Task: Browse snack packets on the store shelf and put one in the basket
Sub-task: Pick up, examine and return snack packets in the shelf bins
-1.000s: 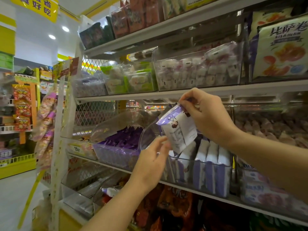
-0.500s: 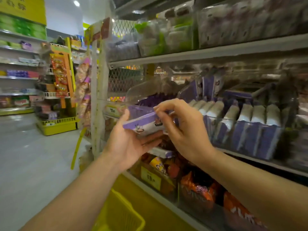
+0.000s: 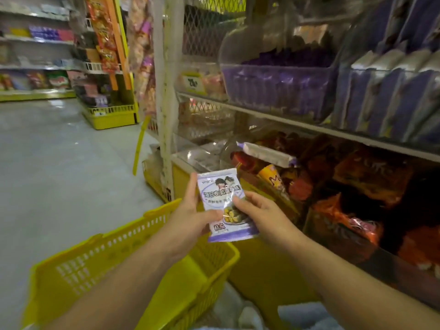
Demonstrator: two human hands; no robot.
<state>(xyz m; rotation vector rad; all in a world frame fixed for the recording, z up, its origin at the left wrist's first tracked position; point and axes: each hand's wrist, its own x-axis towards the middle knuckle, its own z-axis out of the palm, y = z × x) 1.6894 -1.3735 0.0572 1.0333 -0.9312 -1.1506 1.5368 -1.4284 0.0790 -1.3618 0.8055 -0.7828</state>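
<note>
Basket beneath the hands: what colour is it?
The basket is yellow; the head view shows it.

"海苔卷" on packet (image 3: pixel 220 188); "25" on tag (image 3: pixel 194 83)

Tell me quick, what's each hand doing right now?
Left hand: holding the purple snack packet by its left edge.
Right hand: pinching the same packet's right edge.

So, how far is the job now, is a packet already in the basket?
Done: one purple snack packet is picked, off the shelf. In hand: left hand and right hand both hold it, above the far edge of the yellow basket. Left: to drop it in.
</note>
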